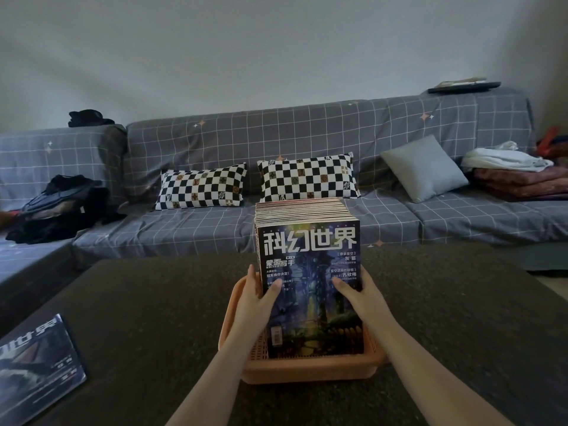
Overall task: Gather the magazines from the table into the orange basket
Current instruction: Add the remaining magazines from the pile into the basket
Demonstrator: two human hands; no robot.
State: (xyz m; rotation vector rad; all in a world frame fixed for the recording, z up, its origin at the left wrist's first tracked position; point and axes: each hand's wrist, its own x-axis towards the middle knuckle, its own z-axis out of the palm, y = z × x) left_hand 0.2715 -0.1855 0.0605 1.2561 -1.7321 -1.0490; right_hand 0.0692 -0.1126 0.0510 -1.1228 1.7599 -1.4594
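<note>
A thick pack of magazines (309, 253) stands upright in the orange basket (307, 368) at the middle of the dark table (138, 302). The front cover is dark blue with large white characters. My left hand (256, 298) grips the pack's left side, thumb on the cover. My right hand (361, 295) grips the right side the same way. One more magazine (37, 367) lies flat near the table's left front edge.
A grey checked sofa (307, 133) runs behind the table, with two chequered cushions (201, 186), a grey cushion (425, 167), dark clothes (58, 207) at left and folded blankets (519, 176) at right.
</note>
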